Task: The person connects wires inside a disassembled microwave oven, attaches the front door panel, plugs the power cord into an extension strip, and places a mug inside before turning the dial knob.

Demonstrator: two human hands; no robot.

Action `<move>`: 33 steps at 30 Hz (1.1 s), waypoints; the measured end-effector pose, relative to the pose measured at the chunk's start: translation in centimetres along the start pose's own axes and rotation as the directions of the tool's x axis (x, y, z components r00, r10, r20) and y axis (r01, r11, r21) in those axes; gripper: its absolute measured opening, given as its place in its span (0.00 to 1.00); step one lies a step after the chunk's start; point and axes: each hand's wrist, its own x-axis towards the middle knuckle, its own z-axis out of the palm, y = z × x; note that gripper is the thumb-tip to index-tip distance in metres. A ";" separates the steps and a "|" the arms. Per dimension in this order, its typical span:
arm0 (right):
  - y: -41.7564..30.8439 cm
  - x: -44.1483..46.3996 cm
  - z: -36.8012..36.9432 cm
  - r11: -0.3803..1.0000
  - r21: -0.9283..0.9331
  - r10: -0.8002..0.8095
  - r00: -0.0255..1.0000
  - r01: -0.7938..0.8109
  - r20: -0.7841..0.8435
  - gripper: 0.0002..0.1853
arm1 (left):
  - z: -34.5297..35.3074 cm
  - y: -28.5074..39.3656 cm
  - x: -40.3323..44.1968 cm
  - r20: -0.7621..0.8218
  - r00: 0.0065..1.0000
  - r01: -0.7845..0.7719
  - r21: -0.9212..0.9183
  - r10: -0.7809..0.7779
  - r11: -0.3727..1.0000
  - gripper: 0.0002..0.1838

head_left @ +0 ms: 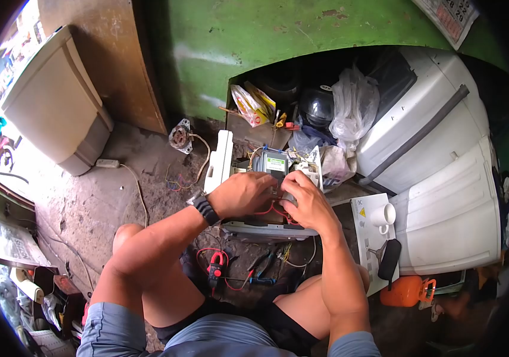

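An opened appliance with a white housing [220, 157] sits on the ground in front of me, its inside showing. Within it is a grey boxy part [264, 162] with a green and white label, and thin wires run around it. My left hand [243, 193], a black watch on its wrist, reaches in from the left with fingers bent together. From the right, my right hand [308, 201] pinches close to the left fingertips. Red wires [273, 208] loop just below both hands. Whatever lies between the fingertips is too small and covered to make out.
Between my legs lie a red clamp meter [215, 268] and pliers [259, 260]. A motor [180, 137] with a cable is at left. At right are a white mug [383, 215], an orange canister [408, 291] and large white panels [445, 208].
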 end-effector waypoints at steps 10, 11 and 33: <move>0.0 -0.6 1.6 0.992 0.067 0.117 0.986 -0.110 -0.116 0.09 | 0.8 0.7 -0.3 -0.056 0.996 0.076 0.110 -0.070 0.991 0.07; 0.0 -0.5 1.8 0.992 0.068 0.116 0.987 -0.109 -0.115 0.09 | 1.1 0.5 -0.3 -0.057 0.996 0.077 0.110 -0.071 0.991 0.07; 0.9 0.5 2.0 0.967 0.202 0.172 0.983 -0.155 -0.068 0.08 | 2.0 1.0 0.1 -0.005 0.896 0.444 -0.062 -0.445 0.894 0.14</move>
